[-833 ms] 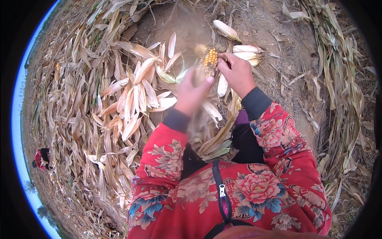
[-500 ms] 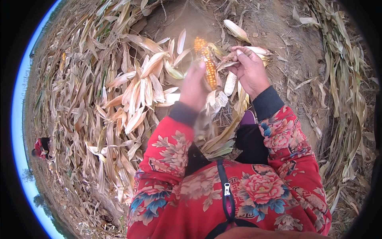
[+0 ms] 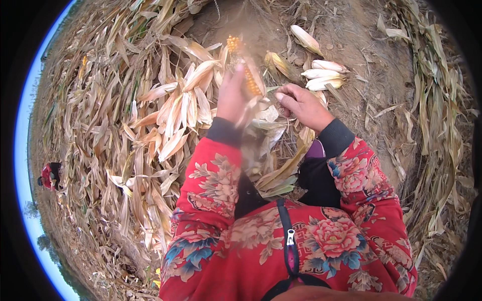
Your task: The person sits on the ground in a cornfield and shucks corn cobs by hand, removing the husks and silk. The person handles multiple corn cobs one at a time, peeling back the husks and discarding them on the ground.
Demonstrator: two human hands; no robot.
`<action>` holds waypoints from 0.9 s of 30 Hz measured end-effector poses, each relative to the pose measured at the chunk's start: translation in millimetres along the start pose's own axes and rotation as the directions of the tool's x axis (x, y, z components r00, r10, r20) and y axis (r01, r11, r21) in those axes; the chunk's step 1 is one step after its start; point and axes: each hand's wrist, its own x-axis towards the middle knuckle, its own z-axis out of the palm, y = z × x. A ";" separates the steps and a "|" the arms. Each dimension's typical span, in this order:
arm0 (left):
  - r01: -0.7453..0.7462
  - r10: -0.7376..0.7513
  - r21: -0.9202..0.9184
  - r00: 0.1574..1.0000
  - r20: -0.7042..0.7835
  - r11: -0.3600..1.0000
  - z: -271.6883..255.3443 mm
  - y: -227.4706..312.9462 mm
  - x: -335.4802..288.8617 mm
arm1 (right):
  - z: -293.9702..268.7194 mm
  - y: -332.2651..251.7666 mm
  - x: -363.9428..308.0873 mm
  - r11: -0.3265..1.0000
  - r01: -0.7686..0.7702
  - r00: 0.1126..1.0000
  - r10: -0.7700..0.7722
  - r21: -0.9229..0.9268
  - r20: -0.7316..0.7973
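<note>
My left hand (image 3: pixel 231 98) is closed round an ear of corn (image 3: pixel 250 82), blurred by motion. Orange-yellow kernels show at its top and along its right side, and pale husk hangs from its lower end. To the right, my right hand (image 3: pixel 306 106) is held apart from the ear, thumb and forefinger pressed together. Whether a shred of husk is between those fingertips I cannot make out. Just beyond the hands lies an ear in yellowish husk (image 3: pixel 283 66). A pair of pale husked ears (image 3: pixel 324 75) lies to its right.
Another pale husked ear (image 3: pixel 306 40) lies farther off on bare soil (image 3: pixel 359 65). Loose husks (image 3: pixel 186 108) are heaped at the left, among dry corn stalks (image 3: pixel 95 125). More dry stalks (image 3: pixel 434 100) line the right. Another person (image 3: pixel 50 175) in red is at the far left.
My left hand has moved left with the ear. My right hand has come away from the ear, lower and nearer me, uncovering the husked ears beyond it.
</note>
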 end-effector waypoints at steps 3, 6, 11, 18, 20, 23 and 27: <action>-0.040 0.026 0.338 0.999 0.047 0.940 1.0 -13.4 0.0 | -1.1 4.0 1.4 0.986 0.169 0.973 -0.166 0.004 -0.161; 0.010 -0.039 0.370 0.997 0.071 0.929 3.1 -20.4 -3.5 | -6.0 -1.4 3.9 0.995 0.077 0.983 -0.065 0.066 -0.172; 0.101 -0.115 0.177 0.991 0.070 0.979 25.5 -16.0 -15.8 | -12.2 9.3 6.2 0.998 0.063 0.973 -0.067 -0.027 -0.222; 0.072 -0.095 0.317 0.994 0.059 0.946 4.8 -35.7 -5.6 | -8.7 6.4 3.9 0.984 0.015 0.953 -0.068 -0.177 -0.295; 0.073 -0.093 0.343 0.995 0.043 0.936 1.5 -38.4 -4.7 | -7.1 2.4 2.2 0.983 0.005 0.946 -0.064 -0.185 -0.317; 0.056 -0.065 0.383 0.998 0.009 0.922 -0.1 -41.8 -4.3 | -6.3 -2.7 0.8 0.971 -0.029 0.941 -0.053 -0.236 -0.335; 0.035 -0.043 0.456 0.999 0.006 0.889 0.5 -42.3 -3.5 | -8.2 13.2 7.7 0.967 -0.037 0.924 -0.063 -0.253 -0.377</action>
